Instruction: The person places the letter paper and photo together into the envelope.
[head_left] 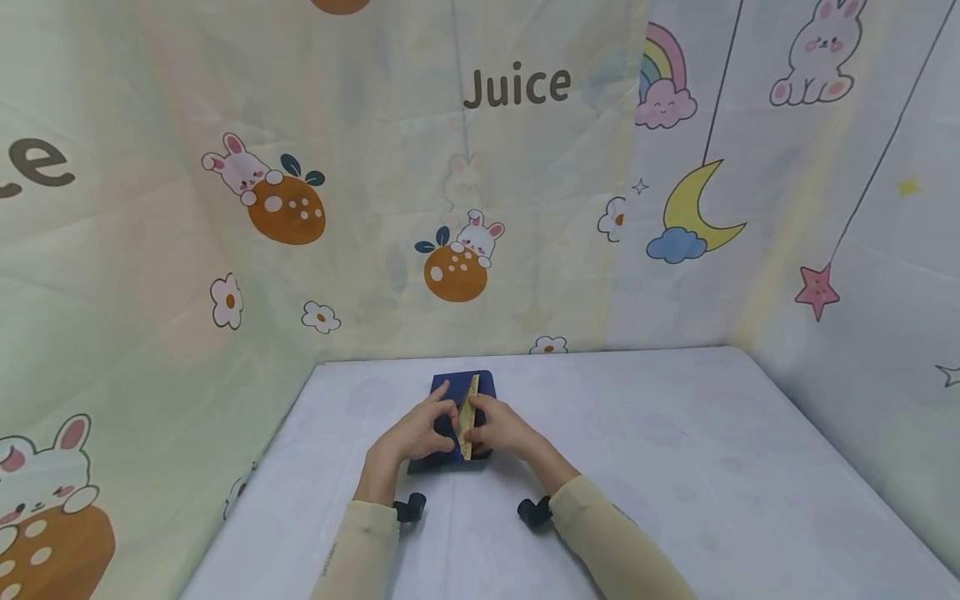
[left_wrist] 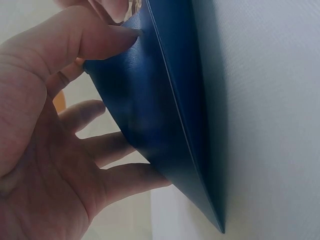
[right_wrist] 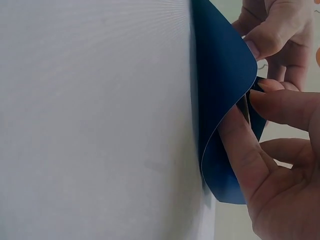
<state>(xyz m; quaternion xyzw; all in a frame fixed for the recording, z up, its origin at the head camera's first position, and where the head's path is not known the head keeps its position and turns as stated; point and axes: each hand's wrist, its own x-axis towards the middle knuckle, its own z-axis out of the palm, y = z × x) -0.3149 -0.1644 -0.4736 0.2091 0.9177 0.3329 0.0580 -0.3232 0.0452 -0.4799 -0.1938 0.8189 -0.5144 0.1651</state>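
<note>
A dark blue folder-like cover lies on the table, with its near part raised and bent. A narrow pale-yellow piece with small dark marks at both ends stands up from its middle. My left hand pinches the cover from the left; in the left wrist view its thumb lies on the blue face, the other fingers behind the edge. From the right, my right hand pinches the yellow piece. One of its fingers reaches inside the curved blue sheet in the right wrist view.
A white-covered table spreads around the cover. Behind and beside it hang printed fabric walls with rabbits, oranges and a moon. Dark wrist-worn devices sit at both sleeve cuffs.
</note>
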